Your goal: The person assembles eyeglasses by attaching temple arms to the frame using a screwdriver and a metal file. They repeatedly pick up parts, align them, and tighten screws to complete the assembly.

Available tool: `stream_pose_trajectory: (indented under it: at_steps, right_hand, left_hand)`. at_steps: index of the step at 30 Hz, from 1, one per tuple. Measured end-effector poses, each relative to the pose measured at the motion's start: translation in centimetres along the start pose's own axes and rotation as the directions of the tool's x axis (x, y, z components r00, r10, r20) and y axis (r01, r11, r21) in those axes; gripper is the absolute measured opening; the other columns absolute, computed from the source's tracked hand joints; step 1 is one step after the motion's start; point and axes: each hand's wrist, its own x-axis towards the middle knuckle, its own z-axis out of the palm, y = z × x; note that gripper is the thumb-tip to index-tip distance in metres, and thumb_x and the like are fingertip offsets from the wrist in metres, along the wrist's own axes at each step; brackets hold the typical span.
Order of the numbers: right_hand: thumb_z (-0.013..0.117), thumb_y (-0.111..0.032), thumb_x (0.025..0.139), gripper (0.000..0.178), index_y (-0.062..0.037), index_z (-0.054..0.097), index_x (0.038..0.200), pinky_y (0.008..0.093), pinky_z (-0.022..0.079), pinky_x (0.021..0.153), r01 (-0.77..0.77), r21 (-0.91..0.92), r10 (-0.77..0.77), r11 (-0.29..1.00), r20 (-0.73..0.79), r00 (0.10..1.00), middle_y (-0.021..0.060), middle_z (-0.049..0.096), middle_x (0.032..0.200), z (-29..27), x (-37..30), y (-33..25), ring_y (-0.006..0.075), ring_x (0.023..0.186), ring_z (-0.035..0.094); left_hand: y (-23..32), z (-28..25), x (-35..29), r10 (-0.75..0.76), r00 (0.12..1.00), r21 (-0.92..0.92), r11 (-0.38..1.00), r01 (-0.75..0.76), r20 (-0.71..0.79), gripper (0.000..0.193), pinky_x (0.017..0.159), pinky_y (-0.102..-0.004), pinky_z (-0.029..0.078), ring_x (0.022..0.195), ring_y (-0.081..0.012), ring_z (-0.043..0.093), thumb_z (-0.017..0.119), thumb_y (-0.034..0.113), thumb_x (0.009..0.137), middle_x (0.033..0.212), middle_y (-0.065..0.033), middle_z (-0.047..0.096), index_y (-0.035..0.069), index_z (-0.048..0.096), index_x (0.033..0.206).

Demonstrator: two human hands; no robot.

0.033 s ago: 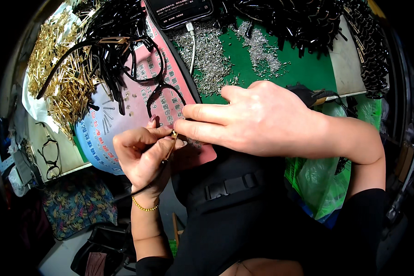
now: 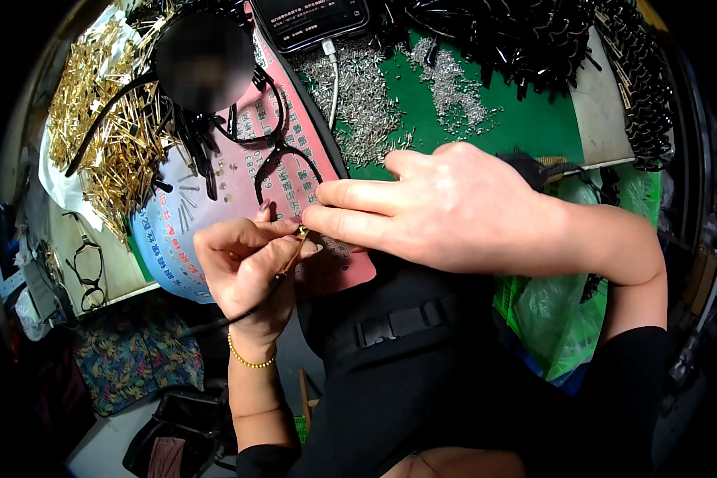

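A pair of black eyeglasses (image 2: 277, 145) lies over the pink part of the printed mat, its front running toward my hands. My left hand (image 2: 247, 259) is closed, thumb and fingers pinching the glasses at a small gold-coloured hinge end. From that pinch a thin temple (image 2: 251, 311) with a dark tip runs back across my left wrist. My right hand (image 2: 454, 209) is bent over from the right, back up, its fingertips meeting the left ones at the same end. Whether it grips a small tool or part is hidden beneath it.
Gold-coloured temple parts (image 2: 107, 119) heap at the left, black ones (image 2: 518, 40) at the far right. Small metal screws (image 2: 358, 111) cover the green mat beside a phone (image 2: 311, 20) and its white cable (image 2: 334, 88). Other glasses (image 2: 88, 259) lie at the left edge. A blurred patch hides part of the far left.
The temple's dark tip across my left wrist has swung slightly upward. My hands stay almost in place. A blurred patch now covers part of the glasses' far temple.
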Motion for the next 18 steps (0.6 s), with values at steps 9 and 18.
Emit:
stream_pose_trajectory:
  at_steps: [9, 18]
  right_hand:
    - [0.071, -0.026, 0.079, 0.035, -0.0119, 0.064, 0.110, 0.0300, 0.053, 0.046, 0.011, -0.055, -0.012, 0.998, -0.006, 1.000, 0.0011, 0.062, 0.089, 0.2, 0.1, -0.3, 0.0205, 0.063, 0.065]
    - [0.062, -0.024, 0.085, 0.032, -0.0105, 0.069, 0.113, 0.0255, 0.047, 0.042, 0.033, -0.225, -0.077, 0.974, -0.190, 0.979, 0.0002, 0.062, 0.090, 1.6, 0.1, -0.9, 0.0146, 0.060, 0.058]
  left_hand:
    - [-0.5, 0.3, -0.4, 0.107, 0.994, 0.085, 0.990, -0.108, 0.015, 0.041, 0.088, -0.0475, 0.060, 0.079, -0.0236, 0.070, 0.076, -0.018, 0.073, 0.097, -0.0078, 0.046, 0.008, 0.064, 0.103]
    - [-0.2, 0.6, -0.1, 0.167, 0.983, 0.202, 0.968, -0.150, -0.070, 0.032, 0.079, -0.0364, 0.061, 0.076, -0.0183, 0.053, 0.075, -0.015, 0.076, 0.093, -0.0089, 0.050, 0.005, 0.063, 0.098]
